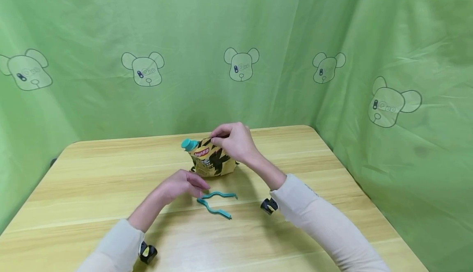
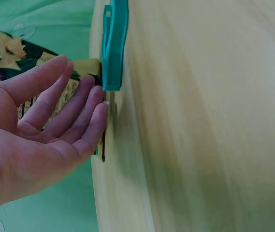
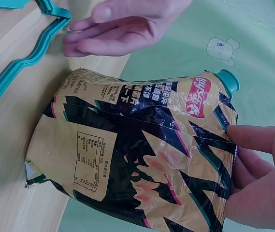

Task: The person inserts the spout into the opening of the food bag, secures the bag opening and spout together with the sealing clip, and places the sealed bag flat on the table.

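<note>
A yellow and black chip bag (image 1: 212, 161) stands on the table, with a round teal cap (image 1: 189, 144) at its upper left corner. My right hand (image 1: 236, 140) pinches the bag's top edge between thumb and fingers, as the right wrist view shows from the side. In front of the bag lies a teal bag clip (image 1: 215, 209), its two wavy arms spread in a V. My left hand (image 1: 184, 185) hovers by the clip's hinged end, fingers loosely bent and holding nothing. In the left wrist view a gap shows between those fingers and the clip (image 2: 114, 48).
The wooden table (image 1: 92, 181) has rounded far corners. Behind it and to the right hang green curtains (image 1: 192, 99) printed with bear heads. A black mount (image 1: 269, 206) sits by my right sleeve, and another black mount (image 1: 148, 253) by my left sleeve.
</note>
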Available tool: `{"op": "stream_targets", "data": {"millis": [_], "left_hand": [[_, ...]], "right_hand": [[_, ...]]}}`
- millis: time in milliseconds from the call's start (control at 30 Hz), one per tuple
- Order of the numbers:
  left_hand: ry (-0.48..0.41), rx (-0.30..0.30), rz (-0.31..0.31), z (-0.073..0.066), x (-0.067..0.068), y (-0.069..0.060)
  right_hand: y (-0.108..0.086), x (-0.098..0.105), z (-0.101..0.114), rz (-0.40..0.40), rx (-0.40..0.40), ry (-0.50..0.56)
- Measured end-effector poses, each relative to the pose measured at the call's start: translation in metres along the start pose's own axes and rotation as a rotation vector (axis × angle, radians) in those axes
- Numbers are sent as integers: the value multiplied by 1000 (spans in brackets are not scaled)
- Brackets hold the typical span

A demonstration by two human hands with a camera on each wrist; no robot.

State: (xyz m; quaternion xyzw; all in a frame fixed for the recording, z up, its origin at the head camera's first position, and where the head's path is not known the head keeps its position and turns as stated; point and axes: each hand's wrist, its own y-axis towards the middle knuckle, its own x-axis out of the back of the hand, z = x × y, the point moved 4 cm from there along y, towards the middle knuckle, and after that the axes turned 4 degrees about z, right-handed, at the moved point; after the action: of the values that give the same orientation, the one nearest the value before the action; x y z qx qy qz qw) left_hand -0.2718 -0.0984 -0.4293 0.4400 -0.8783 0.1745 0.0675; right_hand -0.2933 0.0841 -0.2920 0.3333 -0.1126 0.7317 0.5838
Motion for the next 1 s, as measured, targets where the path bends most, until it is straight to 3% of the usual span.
{"op": "stream_targets", "data": {"millis": [533, 1000], "left_hand": [[127, 56, 26, 4, -13, 3], [248, -23, 68, 3, -20, 7]], "right_hand": [[-1, 0, 1, -1, 5, 7], [-1, 0, 0, -2, 9, 11]]}}
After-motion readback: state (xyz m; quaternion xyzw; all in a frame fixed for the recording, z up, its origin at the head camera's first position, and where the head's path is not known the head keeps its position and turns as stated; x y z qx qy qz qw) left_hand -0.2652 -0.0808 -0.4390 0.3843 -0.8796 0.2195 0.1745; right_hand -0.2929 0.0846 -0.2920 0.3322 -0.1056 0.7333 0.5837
